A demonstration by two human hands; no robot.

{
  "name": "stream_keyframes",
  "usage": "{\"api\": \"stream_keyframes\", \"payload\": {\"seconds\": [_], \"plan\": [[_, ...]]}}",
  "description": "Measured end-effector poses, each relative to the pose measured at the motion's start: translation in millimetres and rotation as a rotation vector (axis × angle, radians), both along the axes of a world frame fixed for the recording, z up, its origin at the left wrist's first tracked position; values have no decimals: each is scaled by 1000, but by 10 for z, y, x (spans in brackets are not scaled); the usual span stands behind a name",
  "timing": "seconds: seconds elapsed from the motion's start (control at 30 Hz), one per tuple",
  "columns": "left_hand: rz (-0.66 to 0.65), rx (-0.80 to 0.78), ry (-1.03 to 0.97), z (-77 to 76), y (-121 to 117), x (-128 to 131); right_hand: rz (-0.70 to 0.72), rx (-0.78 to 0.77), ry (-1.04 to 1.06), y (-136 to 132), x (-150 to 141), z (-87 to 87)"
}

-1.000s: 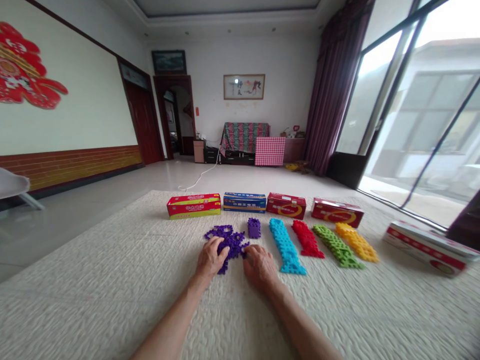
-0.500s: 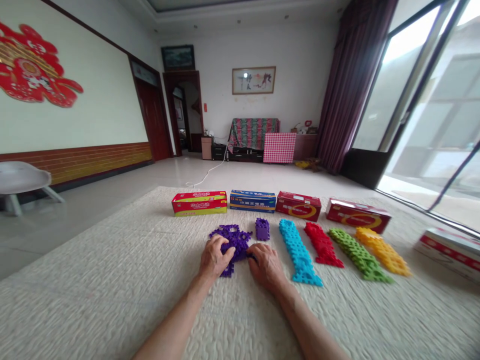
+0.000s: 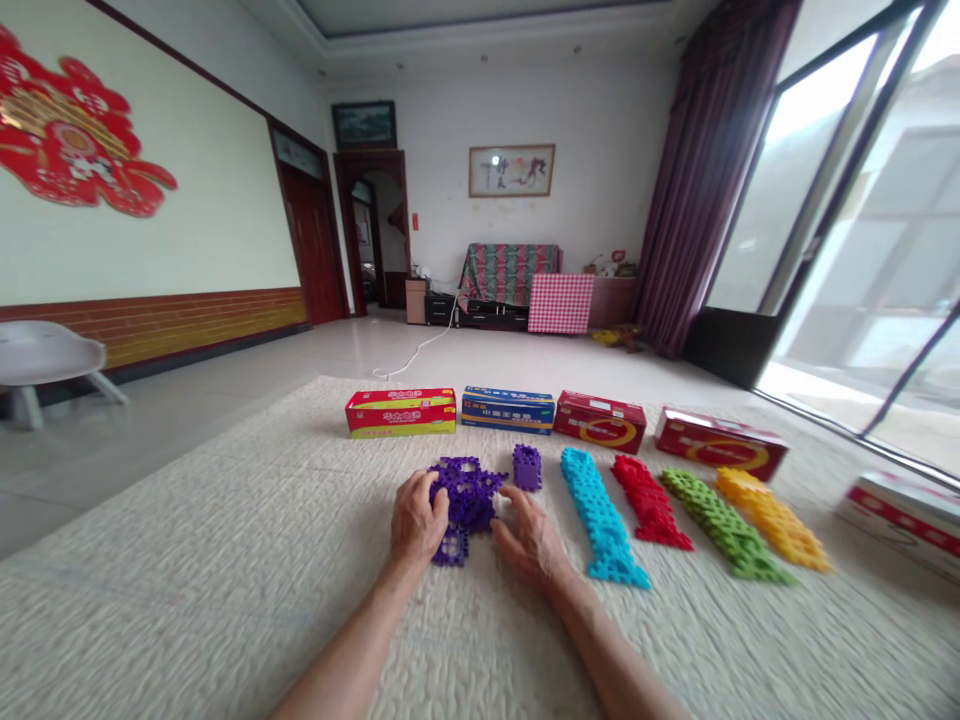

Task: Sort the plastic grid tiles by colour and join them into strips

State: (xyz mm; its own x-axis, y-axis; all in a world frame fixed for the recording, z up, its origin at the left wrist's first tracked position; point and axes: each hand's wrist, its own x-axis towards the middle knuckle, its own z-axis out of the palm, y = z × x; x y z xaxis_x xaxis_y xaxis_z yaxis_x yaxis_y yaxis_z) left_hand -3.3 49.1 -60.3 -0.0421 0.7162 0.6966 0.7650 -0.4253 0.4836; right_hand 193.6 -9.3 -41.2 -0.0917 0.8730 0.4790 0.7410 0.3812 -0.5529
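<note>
A loose heap of purple interlocking plastic pieces (image 3: 471, 492) lies flat on the quilted mat in front of me. At its left edge rests my left hand (image 3: 418, 515), open, with the thumb and fingers apart against the pieces. My right hand (image 3: 531, 540) is open at the heap's right side, its thumb and forefinger spread close to the edge. Just beyond it stands a small purple stack (image 3: 527, 467) of the same pieces. To the right lie joined strips in blue (image 3: 604, 515), red (image 3: 651, 502), green (image 3: 724, 525) and yellow (image 3: 772, 518).
Behind the pieces stand a red-and-yellow box (image 3: 401, 413), a blue box (image 3: 508, 410) and two dark red boxes, one nearer the middle (image 3: 600, 421) and one farther right (image 3: 720, 442). A white-and-red box (image 3: 904, 520) sits at the right. The mat (image 3: 225, 580) spreads around everything.
Both hands have loosened: the left has drawn back to the heap's left edge, and the right thumb and forefinger have spread apart. The view has tilted up slightly.
</note>
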Motion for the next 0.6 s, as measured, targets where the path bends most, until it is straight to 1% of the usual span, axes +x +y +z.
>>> {"api": "stream_keyframes", "payload": {"seconds": [0.13,0.23,0.33,0.43,0.6], "plan": [[-15,-15,-16,-52,45,1,-132,-84,-170,80,-136,-28],[-10,-42,-13,-74,62,6,-157,-75,-223,130,-228,-37],[-16,-78,0,-75,63,13,-96,-45,-256,131,-265,-31],[-50,-118,5,-61,54,19,-23,-25,-270,101,-253,-19],[-74,-125,-7,-60,48,22,25,-15,-238,78,-227,-4]]}}
